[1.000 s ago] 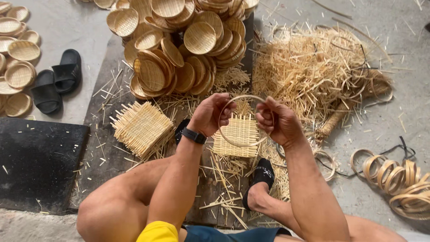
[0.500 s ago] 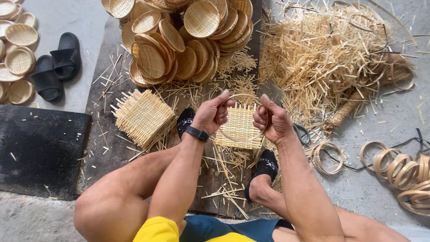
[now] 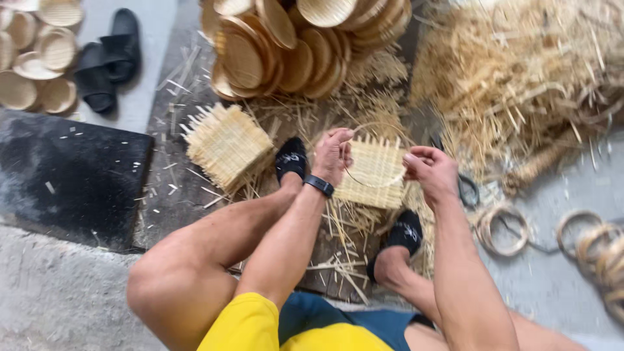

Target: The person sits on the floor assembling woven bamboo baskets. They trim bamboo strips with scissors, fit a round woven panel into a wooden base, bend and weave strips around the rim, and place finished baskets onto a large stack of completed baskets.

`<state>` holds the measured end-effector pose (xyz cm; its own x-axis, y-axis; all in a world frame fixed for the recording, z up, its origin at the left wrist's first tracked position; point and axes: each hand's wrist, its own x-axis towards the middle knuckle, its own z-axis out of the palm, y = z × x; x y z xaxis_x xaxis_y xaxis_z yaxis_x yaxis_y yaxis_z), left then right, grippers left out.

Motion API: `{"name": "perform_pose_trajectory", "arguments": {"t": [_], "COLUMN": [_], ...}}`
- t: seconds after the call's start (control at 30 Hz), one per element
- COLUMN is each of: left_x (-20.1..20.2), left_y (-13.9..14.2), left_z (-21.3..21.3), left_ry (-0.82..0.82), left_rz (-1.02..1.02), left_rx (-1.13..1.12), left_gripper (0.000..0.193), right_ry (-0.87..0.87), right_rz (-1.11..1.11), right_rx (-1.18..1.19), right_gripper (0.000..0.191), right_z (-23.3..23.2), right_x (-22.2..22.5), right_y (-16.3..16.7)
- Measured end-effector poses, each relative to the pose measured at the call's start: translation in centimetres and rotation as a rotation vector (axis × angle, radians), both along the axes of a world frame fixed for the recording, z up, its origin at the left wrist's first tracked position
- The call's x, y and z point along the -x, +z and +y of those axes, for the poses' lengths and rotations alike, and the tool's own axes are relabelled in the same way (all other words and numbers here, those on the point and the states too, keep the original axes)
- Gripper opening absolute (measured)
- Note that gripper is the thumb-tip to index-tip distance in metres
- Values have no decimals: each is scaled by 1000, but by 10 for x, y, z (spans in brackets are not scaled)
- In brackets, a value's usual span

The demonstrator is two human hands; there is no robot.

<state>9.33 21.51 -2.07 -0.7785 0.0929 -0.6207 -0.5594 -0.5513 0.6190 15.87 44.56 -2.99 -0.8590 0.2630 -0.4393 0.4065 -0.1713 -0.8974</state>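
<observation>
1. The left hand was raised over a flat square woven mat, fingers curled in and pinched on the left side of a thin bamboo hoop. A dark wristband sat on that wrist.
2. The right hand was at the mat's right edge, fingers bent and closed on the hoop's right side; the exact contact point was hidden by the fingers.
3. The hoop lay between the two hands, just above the mat; its upper arc showed against the straw, its lower arc crossed the weave.
4. The mat lay on a dark board between the person's two feet, loose ends of the strips sticking out past its top edge.
5. A second square woven mat lay on the same board, well left of the left hand, tilted.
6. A heap of finished round woven trays stood at the far end of the board; more round trays lay at the upper left beside a pair of black slippers.
7. A big pile of loose bamboo slivers lay to the right; coiled bamboo rings rested on the concrete below it, near the right forearm.
8. Scattered offcuts covered the board under the legs.
</observation>
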Motion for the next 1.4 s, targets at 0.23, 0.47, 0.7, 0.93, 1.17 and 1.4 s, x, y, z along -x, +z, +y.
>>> {"name": "perform_pose_trajectory", "arguments": {"t": [0.23,0.47,0.7,0.93,1.17,1.4], "left_x": [-32,-39,-33,-38,-49,-56], "left_y": [-61,-64,-56,-68,-68,-75], "left_z": [3,7,12,11,-1,-3], "left_ry": [-343,-457,-453,-422,-516,-569], "left_rz": [333,328,208,209,214,-33], "left_rx": [1149,1335,1271,1249,1040,704], "left_gripper": [14,12,18,22,25,26], "right_ry": [7,66,50,-11,-97,-52], "right_rz": [-173,-191,-133,-35,-46,-185], "right_rx": [-624,-696,-579,-445,-624,-396], "right_gripper": [9,8,14,11,13,8], "right_z": [-13,-15,-16,-21,-22,-9], "right_x": [-16,-26,-24,-27,-44,-68], "right_y": [-102,-114,-110,-113,-107,-60]}}
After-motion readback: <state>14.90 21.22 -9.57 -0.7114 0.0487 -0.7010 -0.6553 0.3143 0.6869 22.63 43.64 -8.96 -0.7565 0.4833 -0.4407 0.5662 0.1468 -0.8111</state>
